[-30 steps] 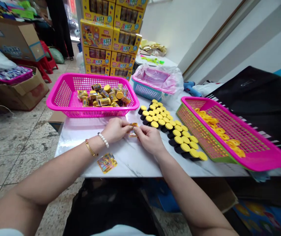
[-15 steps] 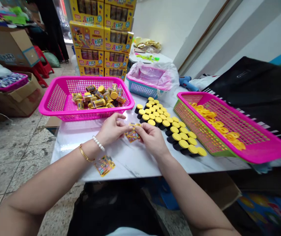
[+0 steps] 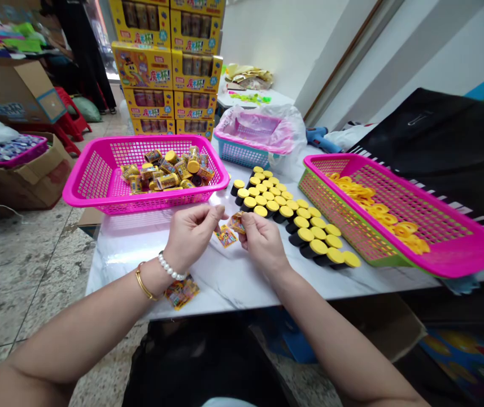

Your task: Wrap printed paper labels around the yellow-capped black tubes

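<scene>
My right hand [image 3: 264, 237] pinches a small yellow-orange printed plastic sleeve [image 3: 236, 223] between thumb and fingers. Close beside it, my left hand [image 3: 195, 230] has thumb and forefinger pressed together; what they hold, if anything, is too small to make out. A flat printed sleeve [image 3: 226, 237] shows just below the fingertips, and I cannot tell if it lies on the table or hangs from my left fingers. More printed sleeves [image 3: 182, 291] lie near the table's front edge, partly behind my left wrist. Rows of black jars with yellow lids [image 3: 284, 212] stand right of my hands.
A pink basket [image 3: 93, 195] with wrapped, yellow-lidded jars sits behind my left hand. At the right, a pink-and-green basket [image 3: 457, 237] holds yellow rings. Yellow boxes [image 3: 151, 70] are stacked behind. A plastic-lined basket [image 3: 245, 152] and a blue tool [image 3: 324, 140] are further back.
My hands have come slightly apart, the left lifting and turning into a pinch. The right now holds a sleeve raised and bent, while another shows separately below it.
</scene>
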A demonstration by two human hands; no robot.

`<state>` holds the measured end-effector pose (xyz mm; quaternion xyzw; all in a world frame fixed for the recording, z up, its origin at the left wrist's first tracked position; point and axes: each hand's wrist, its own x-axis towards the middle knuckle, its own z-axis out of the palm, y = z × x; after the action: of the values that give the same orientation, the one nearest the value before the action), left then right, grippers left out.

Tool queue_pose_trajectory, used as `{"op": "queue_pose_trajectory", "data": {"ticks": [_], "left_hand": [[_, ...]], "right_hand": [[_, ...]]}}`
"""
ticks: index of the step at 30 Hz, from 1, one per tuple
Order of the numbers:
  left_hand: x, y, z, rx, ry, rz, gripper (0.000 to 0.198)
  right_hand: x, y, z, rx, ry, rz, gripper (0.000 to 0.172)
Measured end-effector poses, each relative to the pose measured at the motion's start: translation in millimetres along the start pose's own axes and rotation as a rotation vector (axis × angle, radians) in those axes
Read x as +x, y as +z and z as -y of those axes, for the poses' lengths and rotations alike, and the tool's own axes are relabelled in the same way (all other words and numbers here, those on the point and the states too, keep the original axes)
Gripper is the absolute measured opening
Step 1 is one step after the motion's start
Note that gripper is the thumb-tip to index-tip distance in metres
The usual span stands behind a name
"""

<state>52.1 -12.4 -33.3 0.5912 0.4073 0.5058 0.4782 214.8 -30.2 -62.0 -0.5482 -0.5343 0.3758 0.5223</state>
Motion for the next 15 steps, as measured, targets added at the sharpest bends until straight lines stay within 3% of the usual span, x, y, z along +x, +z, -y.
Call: {"op": "queue_pose_trajectory", "data": {"ticks": [7, 15], "left_hand": [[-4.9, 1.7, -2.5, 0.183, 0.188, -0.035, 0.020], [-6.0, 0.8, -2.9, 0.320, 0.312, -0.034, 0.013]], "right_hand": [[-5.3, 0.8, 3.2, -0.202, -0.154, -0.028, 0.060], [-6.1, 2.4, 3.2, -0.281, -0.184, -0.056, 0.057]]}}
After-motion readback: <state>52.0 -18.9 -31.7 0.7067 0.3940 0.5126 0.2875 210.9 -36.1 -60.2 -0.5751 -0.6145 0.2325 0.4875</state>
